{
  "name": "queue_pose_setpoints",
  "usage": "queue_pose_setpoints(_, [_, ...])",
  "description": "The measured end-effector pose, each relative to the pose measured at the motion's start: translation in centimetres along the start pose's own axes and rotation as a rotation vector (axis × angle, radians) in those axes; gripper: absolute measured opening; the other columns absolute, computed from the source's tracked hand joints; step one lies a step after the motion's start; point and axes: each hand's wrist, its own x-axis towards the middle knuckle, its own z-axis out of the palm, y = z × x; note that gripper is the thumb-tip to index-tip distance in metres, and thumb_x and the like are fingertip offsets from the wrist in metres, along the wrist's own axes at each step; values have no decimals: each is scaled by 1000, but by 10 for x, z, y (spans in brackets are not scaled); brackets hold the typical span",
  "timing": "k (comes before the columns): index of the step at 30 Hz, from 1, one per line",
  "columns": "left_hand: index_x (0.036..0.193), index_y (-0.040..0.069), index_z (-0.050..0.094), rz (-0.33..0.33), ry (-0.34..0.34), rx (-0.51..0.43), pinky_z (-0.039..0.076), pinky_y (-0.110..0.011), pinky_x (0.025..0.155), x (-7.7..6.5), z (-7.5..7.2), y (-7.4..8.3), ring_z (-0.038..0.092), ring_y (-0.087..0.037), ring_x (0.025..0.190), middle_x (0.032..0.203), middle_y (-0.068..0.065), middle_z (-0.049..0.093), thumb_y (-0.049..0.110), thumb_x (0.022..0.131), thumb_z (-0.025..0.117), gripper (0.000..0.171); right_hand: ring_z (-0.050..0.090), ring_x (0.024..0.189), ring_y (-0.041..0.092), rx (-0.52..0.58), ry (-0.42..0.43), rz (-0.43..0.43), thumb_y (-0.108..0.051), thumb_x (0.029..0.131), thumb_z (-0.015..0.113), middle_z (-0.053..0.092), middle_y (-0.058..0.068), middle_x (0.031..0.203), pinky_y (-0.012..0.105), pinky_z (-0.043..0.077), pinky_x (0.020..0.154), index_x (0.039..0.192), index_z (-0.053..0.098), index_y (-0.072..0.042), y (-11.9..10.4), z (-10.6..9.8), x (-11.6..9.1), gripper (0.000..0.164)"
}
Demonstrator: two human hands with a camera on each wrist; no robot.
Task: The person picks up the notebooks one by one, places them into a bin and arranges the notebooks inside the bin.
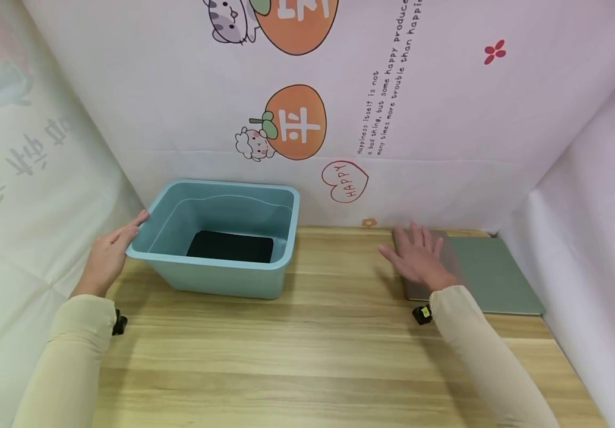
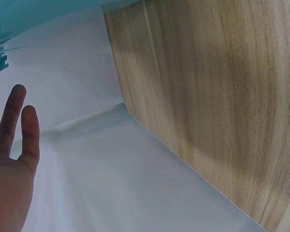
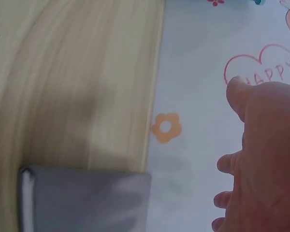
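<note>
A light blue plastic bin (image 1: 227,279) stands at the back left of the wooden table. Inside it lies a flat black rectangular object (image 1: 232,246). My left hand (image 1: 109,255) is at the bin's left rim; two straight fingers (image 2: 30,135) show below the bin in the left wrist view. On the right, a brownish-grey notebook (image 1: 416,292) lies beside a grey-green notebook (image 1: 500,276). My right hand (image 1: 419,258), fingers spread, hovers over the brownish-grey one and holds nothing. In the right wrist view that notebook's corner sits below the hand.
White fabric walls (image 1: 601,196) close in the table (image 1: 307,356) at the back and both sides. The back wall carries printed cartoon figures and a red heart (image 1: 345,181). Small black devices (image 1: 422,314) are worn on both wrists.
</note>
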Motion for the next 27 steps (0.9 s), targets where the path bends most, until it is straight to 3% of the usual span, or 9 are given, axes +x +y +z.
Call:
queue_pose_setpoints(13, [152,43,44,-2,7,1,20,-58,127,-2,1,0,27,-20,156,158,28,35,57,107,35,48,-18,151,58,51,-1,78,-77,99,28,-17,32,167,82,-19,109,165,2,-8,51,14,-13,99])
queue_pose_setpoints(27, [152,43,45,0,3,4,20,-59,127,0,1,1,27,-22,156,158,29,35,58,107,34,48,-17,144,68,60,-94,205,-74,100,31,-17,46,158,85,-12,108,163,-3,1,83,18,-23,103])
